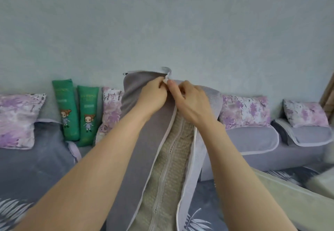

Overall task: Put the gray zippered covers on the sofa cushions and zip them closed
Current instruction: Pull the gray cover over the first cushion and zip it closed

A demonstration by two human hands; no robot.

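Cushion [171, 158] stands upright, mid-frame, in front of the grey sofa [36, 158] and pale wall [162, 22]. Cover [133, 107] is on it, gaping down the front. Left hand [153, 97] and right hand [191, 102] both pinch the cover's top edge. Floral pillows [245, 109] line the sofa back.

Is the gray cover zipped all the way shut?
No, the cover gapes open down its length, and the beige cushion shows through the gap.
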